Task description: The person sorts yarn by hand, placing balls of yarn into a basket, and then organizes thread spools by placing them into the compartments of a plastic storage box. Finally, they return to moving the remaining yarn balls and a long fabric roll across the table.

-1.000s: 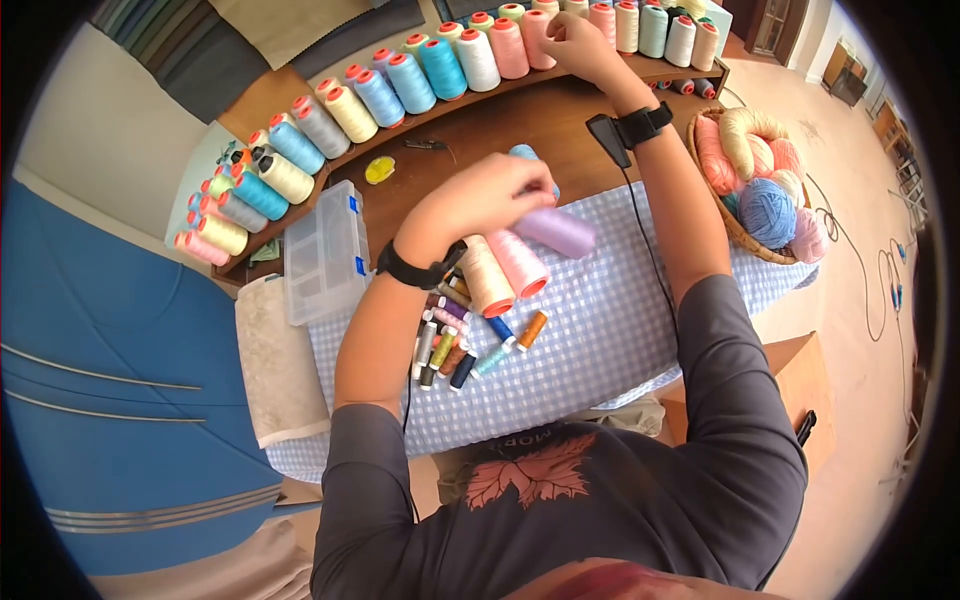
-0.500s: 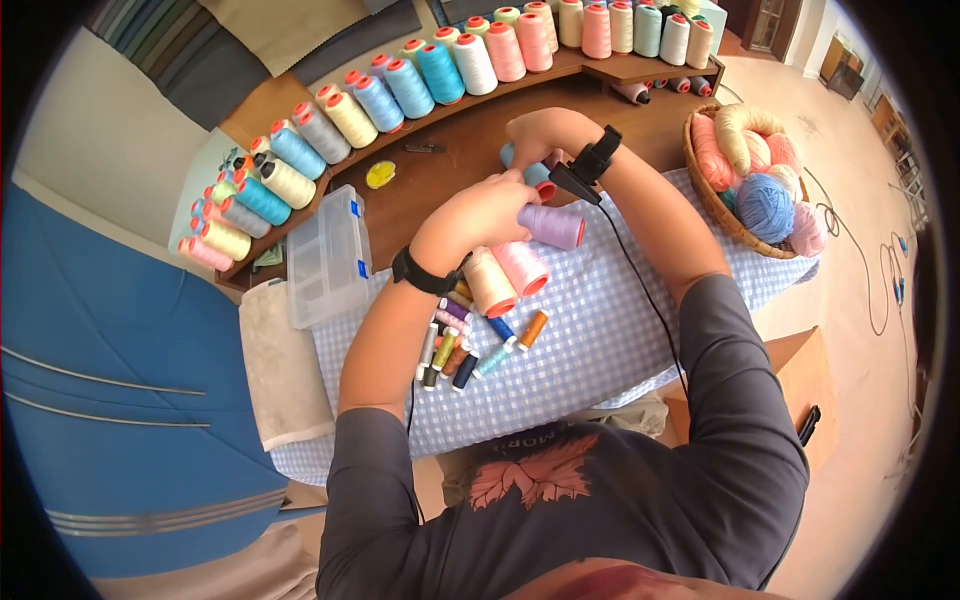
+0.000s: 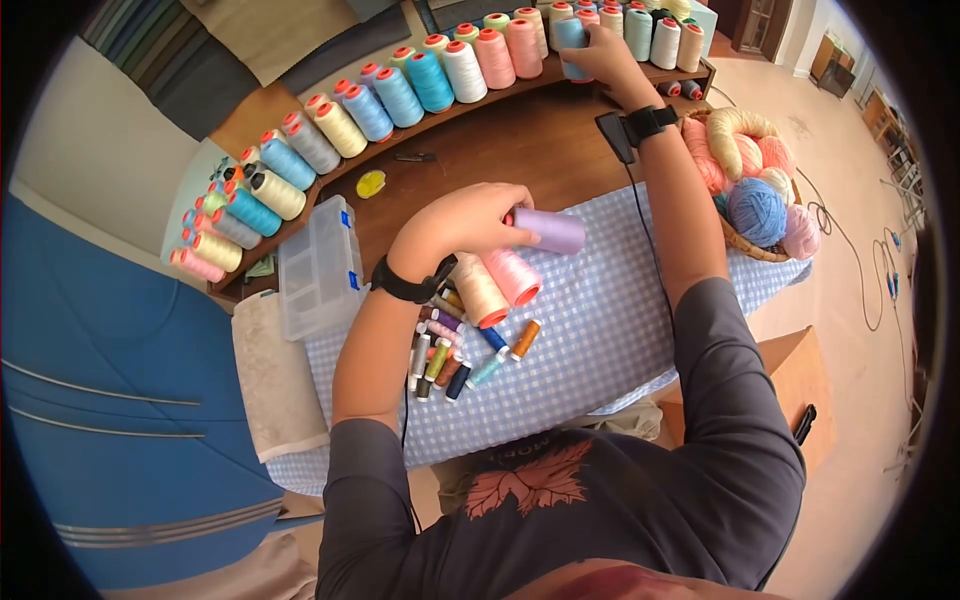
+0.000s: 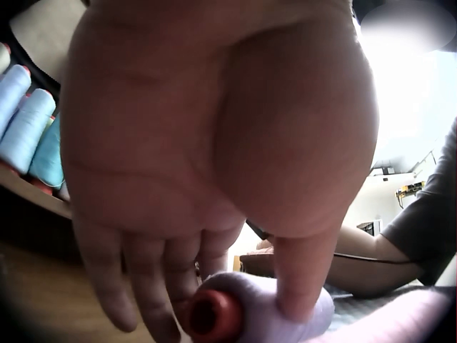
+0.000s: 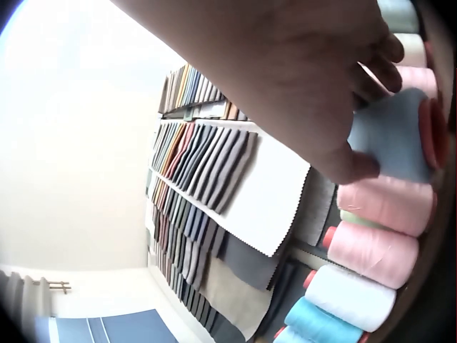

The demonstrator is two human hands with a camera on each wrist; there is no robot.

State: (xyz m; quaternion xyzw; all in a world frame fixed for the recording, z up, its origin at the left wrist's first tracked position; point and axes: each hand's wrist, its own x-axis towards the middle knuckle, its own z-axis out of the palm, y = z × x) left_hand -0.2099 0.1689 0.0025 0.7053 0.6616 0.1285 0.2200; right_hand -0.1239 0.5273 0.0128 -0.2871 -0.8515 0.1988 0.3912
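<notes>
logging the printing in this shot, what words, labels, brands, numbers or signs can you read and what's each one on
"MO", with more letters after it too blurred to be sure of: on the dark shirt, above the leaf print
Nothing readable on the thread cones or small spools; any marks there are too small or blurred

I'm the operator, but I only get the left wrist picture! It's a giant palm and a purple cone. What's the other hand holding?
Observer: The right hand grips a light blue cone up at the shelf.
Operator: Ooh! Is there any fluffy yarn?
Observer: Yes, a basket of yarn balls sits to the right of the right forearm.
Operator: What about teeny spools?
Observer: Lots! Small spools lie bunched on the checked cloth.
</notes>
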